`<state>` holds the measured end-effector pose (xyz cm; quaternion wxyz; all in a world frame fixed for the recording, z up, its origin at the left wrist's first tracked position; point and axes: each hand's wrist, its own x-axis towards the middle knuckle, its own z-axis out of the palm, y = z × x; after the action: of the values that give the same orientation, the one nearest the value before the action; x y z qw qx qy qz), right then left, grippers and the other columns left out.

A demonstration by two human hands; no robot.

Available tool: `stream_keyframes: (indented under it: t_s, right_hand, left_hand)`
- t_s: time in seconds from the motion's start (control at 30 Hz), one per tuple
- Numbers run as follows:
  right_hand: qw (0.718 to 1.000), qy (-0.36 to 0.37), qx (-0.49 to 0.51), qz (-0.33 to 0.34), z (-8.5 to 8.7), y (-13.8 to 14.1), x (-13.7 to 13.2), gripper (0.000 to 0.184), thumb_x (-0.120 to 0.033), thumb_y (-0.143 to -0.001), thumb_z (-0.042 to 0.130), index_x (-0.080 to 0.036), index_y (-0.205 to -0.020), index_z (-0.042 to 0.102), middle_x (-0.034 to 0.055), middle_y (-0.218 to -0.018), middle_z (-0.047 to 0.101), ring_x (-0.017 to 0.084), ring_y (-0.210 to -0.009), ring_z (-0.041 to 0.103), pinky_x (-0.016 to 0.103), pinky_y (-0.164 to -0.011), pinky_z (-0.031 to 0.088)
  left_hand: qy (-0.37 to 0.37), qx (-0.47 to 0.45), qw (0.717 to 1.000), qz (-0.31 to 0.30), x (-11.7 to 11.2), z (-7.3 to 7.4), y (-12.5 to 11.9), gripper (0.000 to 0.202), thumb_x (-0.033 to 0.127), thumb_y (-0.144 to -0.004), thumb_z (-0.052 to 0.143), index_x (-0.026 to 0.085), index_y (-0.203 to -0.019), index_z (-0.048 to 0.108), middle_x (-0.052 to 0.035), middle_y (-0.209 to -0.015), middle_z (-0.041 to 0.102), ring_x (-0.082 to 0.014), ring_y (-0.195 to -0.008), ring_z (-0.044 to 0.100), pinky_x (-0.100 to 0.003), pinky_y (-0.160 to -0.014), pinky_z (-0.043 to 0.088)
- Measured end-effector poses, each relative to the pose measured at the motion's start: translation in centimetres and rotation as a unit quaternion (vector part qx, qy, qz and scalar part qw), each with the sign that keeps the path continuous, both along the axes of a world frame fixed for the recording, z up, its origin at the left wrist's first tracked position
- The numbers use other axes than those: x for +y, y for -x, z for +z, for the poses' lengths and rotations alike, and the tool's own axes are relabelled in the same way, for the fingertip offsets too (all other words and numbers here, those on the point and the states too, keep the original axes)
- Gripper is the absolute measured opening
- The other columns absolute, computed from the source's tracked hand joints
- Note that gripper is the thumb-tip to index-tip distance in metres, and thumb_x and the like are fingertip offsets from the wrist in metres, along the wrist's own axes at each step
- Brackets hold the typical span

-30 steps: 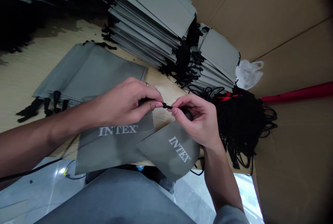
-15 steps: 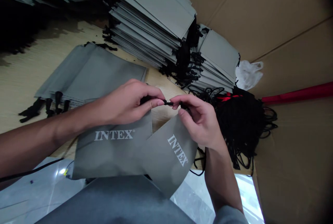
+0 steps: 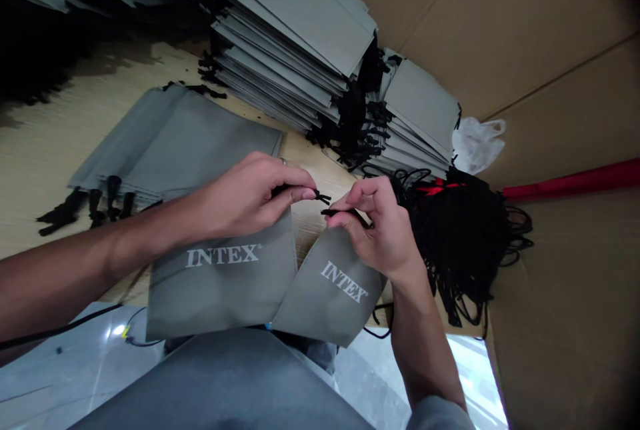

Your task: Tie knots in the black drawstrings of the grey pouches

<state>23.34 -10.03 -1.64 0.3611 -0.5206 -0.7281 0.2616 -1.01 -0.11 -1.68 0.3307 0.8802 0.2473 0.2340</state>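
A black cord tip point(image 3: 323, 197), its short ends forked, juts from between the thumb and forefinger of your left hand point(image 3: 250, 197) above a gray INTEX pouch point(image 3: 215, 297) at the table's near edge. Just beside it, apart, your right hand point(image 3: 385, 227) pinches another black cord point(image 3: 359, 217) over a smaller INTEX pouch point(image 3: 325, 310). A light grip close to each tip should give the best control; level wrists would likely spare the pouches a tug. Beyond lie stacked gray pouches point(image 3: 305, 10) and, at right, a black cord heap point(image 3: 460, 243).
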Motion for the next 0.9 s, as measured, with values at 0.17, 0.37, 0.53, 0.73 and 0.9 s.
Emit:
stream_keyframes:
  t_s: [0.17, 0.37, 0.53, 0.73, 0.9]
  right_hand:
    - [0.998, -0.054, -0.043, -0.013, -0.23, 0.29, 0.19, 0.03, -0.027, -0.098, 0.08, -0.028, -0.105, 0.051, -0.0019, -0.093, 0.073, 0.019, -0.082, 0.077, 0.033, -0.074, 0.063]
    - [0.993, -0.076, -0.09, -0.013, -0.07, 0.34, 0.34, 0.025, -0.031, -0.101, 0.078, -0.027, -0.101, 0.053, -0.0022, -0.09, 0.069, 0.018, -0.08, 0.074, 0.031, -0.071, 0.06]
    - [0.992, -0.074, -0.098, -0.009, 0.19, 0.47, 0.34, 0.024, -0.027, -0.101, 0.076, -0.027, -0.099, 0.052, -0.0027, -0.088, 0.067, 0.017, -0.079, 0.072, 0.03, -0.069, 0.058]
    - [0.992, -0.067, -0.104, 0.003, 0.45, 0.54, 0.29, 0.023, -0.029, -0.103, 0.074, -0.026, -0.096, 0.051, -0.0018, -0.087, 0.068, 0.016, -0.078, 0.07, 0.029, -0.07, 0.057]
    - [0.992, -0.06, -0.113, 0.013, 0.61, 0.54, 0.33, 0.021, -0.028, -0.104, 0.071, -0.026, -0.096, 0.051, -0.0017, -0.089, 0.069, 0.015, -0.077, 0.07, 0.027, -0.071, 0.057]
  left_hand:
    - [0.0, -0.004, 1.0, -0.014, -0.24, 0.29, -0.17, 0.03, 0.026, -0.107, 0.053, 0.017, -0.099, 0.08, -0.0022, -0.079, 0.074, -0.0114, -0.065, 0.059, -0.026, -0.067, 0.039]
    - [0.002, 0.0, 1.0, -0.018, -0.42, 0.51, -0.26, 0.03, 0.025, -0.108, 0.052, 0.017, -0.098, 0.08, -0.0014, -0.077, 0.072, -0.0109, -0.064, 0.056, -0.025, -0.067, 0.038]
    - [-0.007, 0.015, 1.0, -0.017, -0.46, 0.55, -0.29, 0.03, 0.026, -0.108, 0.052, 0.018, -0.097, 0.079, -0.0016, -0.077, 0.073, -0.0117, -0.065, 0.058, -0.025, -0.067, 0.038]
    - [-0.022, 0.027, 0.999, -0.033, -0.38, 0.3, -0.27, 0.033, 0.027, -0.109, 0.048, 0.02, -0.098, 0.078, -0.0027, -0.078, 0.072, -0.0137, -0.068, 0.06, -0.026, -0.069, 0.039]
    - [-0.023, 0.042, 0.998, -0.036, -0.52, 0.36, -0.28, 0.035, 0.023, -0.108, 0.045, 0.019, -0.098, 0.079, -0.0037, -0.083, 0.073, -0.0143, -0.071, 0.06, -0.026, -0.071, 0.04]
